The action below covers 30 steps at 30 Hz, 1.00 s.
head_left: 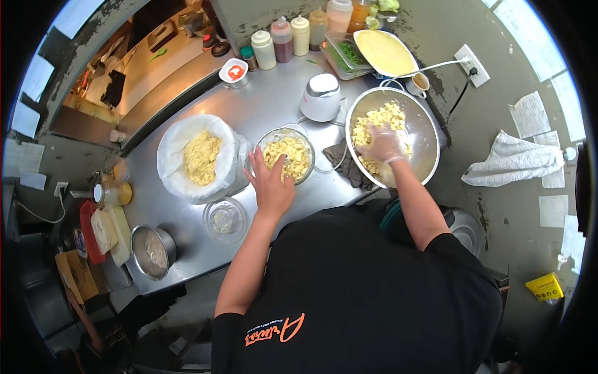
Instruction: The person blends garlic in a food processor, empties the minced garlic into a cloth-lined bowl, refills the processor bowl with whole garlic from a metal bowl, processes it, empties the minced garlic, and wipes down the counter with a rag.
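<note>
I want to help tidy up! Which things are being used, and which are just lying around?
Looks in use:
left hand, glass bowl, gloved right hand, big metal bowl, pale chunks

Probably just lying about:
squeeze bottle, hanging towel, yellow packet

Orange "Artur…" script point(275, 330), small "RESTAURANT", on black shirt point(374, 280)

The head camera looks forward and down from up high, with the black cloth shirt point(374, 287) close below and the shiny grey metal counter point(193, 246) beyond.

Two metal bowls point(427, 140) point(168, 239), one white bag point(171, 153), one hanging towel point(506, 163).
</note>
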{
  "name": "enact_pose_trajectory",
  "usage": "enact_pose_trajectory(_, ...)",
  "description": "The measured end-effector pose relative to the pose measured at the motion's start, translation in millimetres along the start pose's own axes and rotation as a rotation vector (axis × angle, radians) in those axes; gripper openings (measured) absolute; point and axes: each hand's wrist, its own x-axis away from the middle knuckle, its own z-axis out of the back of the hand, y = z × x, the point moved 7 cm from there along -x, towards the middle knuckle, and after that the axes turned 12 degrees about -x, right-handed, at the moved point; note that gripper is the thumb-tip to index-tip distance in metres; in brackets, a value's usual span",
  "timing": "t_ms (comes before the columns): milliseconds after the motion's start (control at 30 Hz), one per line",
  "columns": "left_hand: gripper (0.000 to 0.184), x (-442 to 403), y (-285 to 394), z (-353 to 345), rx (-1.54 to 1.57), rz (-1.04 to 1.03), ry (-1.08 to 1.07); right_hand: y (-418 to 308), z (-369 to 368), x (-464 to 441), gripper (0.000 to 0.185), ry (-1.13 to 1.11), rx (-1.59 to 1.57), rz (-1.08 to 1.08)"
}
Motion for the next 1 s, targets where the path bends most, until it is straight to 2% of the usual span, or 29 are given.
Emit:
enact_pose_trajectory(33,0.047,-0.4,1.2,0.3,0.002,-0.001,-0.005,-4.7,-7.9,4.1,0.063,-0.006,0.078,0.012)
enact_pose_trajectory(67,0.046,0.9,-0.4,0.4,0.029,-0.015,0.018,20.4,-41.9,-10.2,0.045,-0.002,-0.027,0.071)
enact_pose_trajectory(167,0.044,9.5,-11.4,5.8,0.113,-0.020,0.102,36.6,-26.2,-13.2,0.025,-0.019,-0.213,0.015)
enact_pose_trajectory(200,0.043,15.3,-16.8,13.7,0.143,0.002,0.138,43.2,-6.3,-9.1,0.016,0.085,-0.437,-0.056)
enact_pose_trajectory(233,0.042,23.2,-24.9,20.4,0.168,0.034,0.171,60.2,0.0,-9.1,0.020,0.143,-0.383,-0.015)
enact_pose_trajectory(267,0.042,33.1,-35.0,25.6,0.202,0.068,0.211,101.0,-17.1,-7.6,0.032,-0.031,-0.650,-0.437)
enact_pose_trajectory(333,0.041,51.9,-54.8,35.4,0.268,0.122,0.295,69.2,30.6,32.2,0.045,-0.010,-1.205,-0.796)
enact_pose_trajectory(367,0.040,60.3,-62.2,40.5,0.253,0.157,0.312,85.8,25.9,31.3,0.052,-0.063,-1.328,-0.768)
enact_pose_trajectory(400,0.040,69.2,-68.5,46.5,0.240,0.193,0.332,87.0,27.8,33.0,0.053,0.027,-1.393,-0.783)
enact_pose_trajectory(500,0.038,92.9,-89.3,65.4,0.176,0.270,0.422,20.6,45.5,18.4,0.053,-0.235,-1.488,-0.566)
enact_pose_trajectory(533,0.037,99.1,-96.4,71.9,0.152,0.286,0.457,-16.2,52.9,14.8,0.041,-0.214,-1.477,-0.533)
enact_pose_trajectory(600,0.037,111.2,-119.0,81.4,0.147,0.392,0.526,-95.9,63.0,4.2,0.029,-0.425,-1.272,-0.297)
enact_pose_trajectory(700,0.035,130.2,-156.1,92.0,0.094,0.536,0.619,-198.9,48.7,-7.2,0.020,-0.677,-1.017,0.213)
enact_pose_trajectory(733,0.035,140.1,-170.8,90.2,0.091,0.601,0.634,-231.8,47.3,-11.1,0.022,-0.481,-0.705,0.612)
enact_pose_trajectory(800,0.037,158.8,-195.3,86.5,0.067,0.749,0.639,-267.4,13.8,-10.7,0.026,-0.350,-0.450,0.913)
enact_pose_trajectory(900,0.038,207.9,-242.9,53.8,0.019,1.046,0.538,-281.5,3.4,-20.5,0.032,-0.416,-0.389,0.907)
enact_pose_trajectory(1000,0.038,252.3,-267.6,2.8,0.659,1.377,0.386,-286.1,-2.5,-20.6,0.038,-0.490,-0.202,0.844)
